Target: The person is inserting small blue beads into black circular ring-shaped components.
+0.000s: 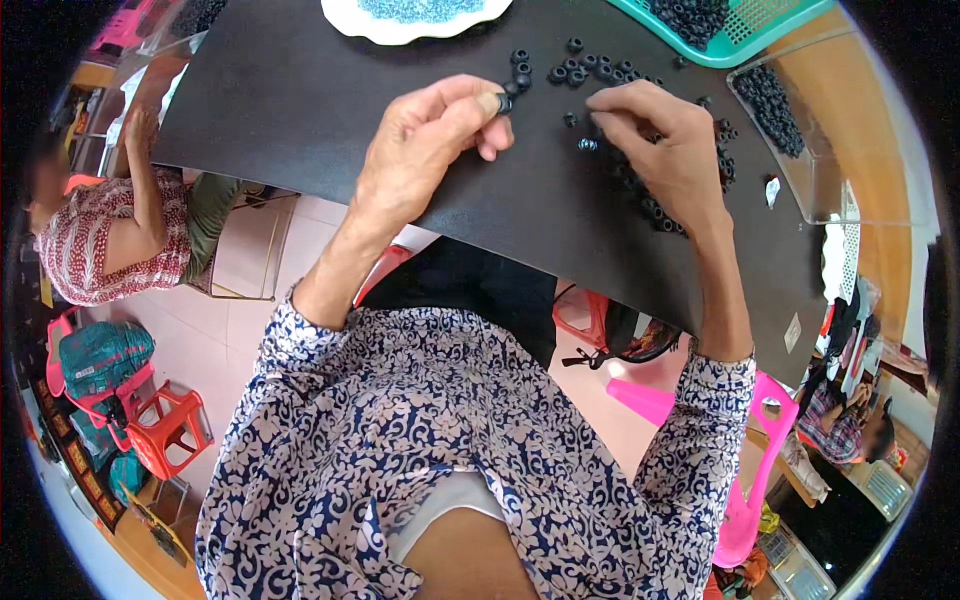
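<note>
Between the thumb and fingers of my left hand (pixel 440 135) is a small black round part (pixel 504 103), held just above the dark table. My right hand (pixel 665 140) is bent into a pinch over the table, its thumb and index tips close together. Whatever lies between those tips, if anything, is too small to make out. Just below them is a small shiny bluish coil-like piece (pixel 587 145). Loose black round parts (pixel 575 72) with holes lie beyond both hands. More black parts (pixel 660 215) are heaped under and beside my right hand, which partly hides them.
A white scalloped plate (pixel 400 36) of small pale-blue pieces stands at the far edge. To its right are a green basket (pixel 735 56) and a clear tray (pixel 812 212), both with black parts. Another person (pixel 110 235) sits at left; red stools (pixel 168 425) stand nearby.
</note>
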`<state>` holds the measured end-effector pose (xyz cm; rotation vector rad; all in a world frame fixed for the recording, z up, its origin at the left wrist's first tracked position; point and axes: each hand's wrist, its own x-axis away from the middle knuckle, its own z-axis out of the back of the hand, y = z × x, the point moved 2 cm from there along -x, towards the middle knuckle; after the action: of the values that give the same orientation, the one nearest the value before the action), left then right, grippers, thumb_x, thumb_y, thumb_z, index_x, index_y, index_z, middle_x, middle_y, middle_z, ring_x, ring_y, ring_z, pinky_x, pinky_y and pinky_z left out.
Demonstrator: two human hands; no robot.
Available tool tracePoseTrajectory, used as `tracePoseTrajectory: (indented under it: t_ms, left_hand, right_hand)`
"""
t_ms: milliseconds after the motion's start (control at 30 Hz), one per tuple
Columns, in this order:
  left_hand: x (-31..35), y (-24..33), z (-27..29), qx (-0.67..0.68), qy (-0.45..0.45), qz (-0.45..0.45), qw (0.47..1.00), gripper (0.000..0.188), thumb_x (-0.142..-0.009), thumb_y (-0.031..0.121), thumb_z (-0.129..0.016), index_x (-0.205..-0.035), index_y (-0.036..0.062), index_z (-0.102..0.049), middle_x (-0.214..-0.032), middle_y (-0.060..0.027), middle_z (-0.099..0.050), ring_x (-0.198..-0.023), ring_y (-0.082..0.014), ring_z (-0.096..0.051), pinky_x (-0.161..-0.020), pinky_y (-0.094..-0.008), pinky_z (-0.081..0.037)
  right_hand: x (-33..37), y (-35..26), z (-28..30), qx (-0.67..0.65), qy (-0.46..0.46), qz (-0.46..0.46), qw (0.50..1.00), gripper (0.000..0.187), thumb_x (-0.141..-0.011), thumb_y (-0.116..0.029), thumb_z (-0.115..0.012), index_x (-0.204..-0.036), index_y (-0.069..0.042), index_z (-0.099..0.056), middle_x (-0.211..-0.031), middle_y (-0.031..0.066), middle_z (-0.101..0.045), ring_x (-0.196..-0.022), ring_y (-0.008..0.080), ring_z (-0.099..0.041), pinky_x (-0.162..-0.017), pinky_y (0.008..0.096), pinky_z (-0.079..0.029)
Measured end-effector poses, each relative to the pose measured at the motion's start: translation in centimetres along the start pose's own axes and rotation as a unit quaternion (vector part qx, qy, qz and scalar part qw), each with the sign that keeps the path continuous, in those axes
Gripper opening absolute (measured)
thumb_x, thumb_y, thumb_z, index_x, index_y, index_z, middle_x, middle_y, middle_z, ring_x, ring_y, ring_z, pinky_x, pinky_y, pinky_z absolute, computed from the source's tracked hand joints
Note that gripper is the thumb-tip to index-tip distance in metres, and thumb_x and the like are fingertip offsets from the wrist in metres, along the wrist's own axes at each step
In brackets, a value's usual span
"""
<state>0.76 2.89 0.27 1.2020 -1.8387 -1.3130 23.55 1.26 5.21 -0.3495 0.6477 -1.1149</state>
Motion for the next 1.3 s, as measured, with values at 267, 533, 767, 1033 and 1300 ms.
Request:
tracePoseTrajectory:
  t_ms: [267, 533, 767, 1033, 1300]
  left_hand:
    - [0.6, -0.7, 0.2, -0.016, 0.028, 0.005, 0.999, 0.024, -0.096, 0.018, -0.055, -0.101, -0.0038, -0.064, -0.079, -0.0046, -0.064, -0.072, -0.0092, -0.058, -0.070, -0.0230, -0.048]
    - [0.9, -0.3, 0.4, -0.049, 0.028, 0.012, 0.998, 0.021, -0.094, 0.016, -0.057, -0.097, -0.0023, -0.065, -0.076, -0.0027, -0.064, -0.071, -0.0080, -0.056, -0.069, -0.0223, -0.047]
    - [1.1, 0.3, 0.2, -0.087, 0.027, 0.010, 0.996, 0.021, -0.095, 0.016, -0.056, -0.097, -0.0027, -0.065, -0.077, -0.0029, -0.064, -0.072, -0.0083, -0.056, -0.070, -0.0226, -0.047]
    - [1.1, 0.6, -0.1, -0.112, 0.006, 0.012, 0.994, 0.025, -0.097, 0.021, -0.054, -0.105, -0.0008, -0.063, -0.080, -0.0028, -0.064, -0.074, -0.0079, -0.057, -0.066, -0.0195, -0.043]
    - [1.3, 1.1, -0.6, -0.142, -0.012, -0.055, 0.988, 0.023, -0.097, 0.018, -0.055, -0.105, -0.0021, -0.062, -0.081, -0.0024, -0.062, -0.077, -0.0085, -0.056, -0.072, -0.0239, -0.048]
  right_hand:
    - [-2.0, -0.9, -1.9, 0.209, -0.093, 0.110, 0.967, 0.017, -0.079, -0.011, -0.067, -0.094, -0.005, -0.067, -0.086, 0.0094, -0.066, -0.082, 0.0279, -0.059, -0.076, 0.0383, -0.044]
    - [-2.3, -2.5, -2.9, 0.079, -0.072, 0.045, 0.993, 0.022, -0.075, 0.000, -0.064, -0.096, -0.005, -0.066, -0.079, 0.0059, -0.061, -0.069, 0.0178, -0.058, -0.067, 0.0295, -0.046]
    - [0.0, -2.7, -4.5, -0.172, 0.020, -0.001, 0.985, 0.024, -0.080, 0.007, -0.064, -0.102, -0.001, -0.066, -0.087, -0.0002, -0.063, -0.073, 0.0056, -0.058, -0.064, 0.0218, -0.046]
    - [1.2, -2.5, -5.8, -0.442, 0.066, -0.081, 0.891, 0.022, -0.081, 0.010, -0.066, -0.102, 0.005, -0.063, -0.097, 0.0075, -0.065, -0.088, 0.0142, -0.066, -0.081, 0.0238, -0.053]
    - [1.4, -3.1, -5.4, -0.477, 0.083, -0.062, 0.873, 0.020, -0.082, 0.010, -0.066, -0.101, 0.005, -0.063, -0.096, 0.0086, -0.066, -0.081, 0.0156, -0.067, -0.075, 0.0255, -0.056]
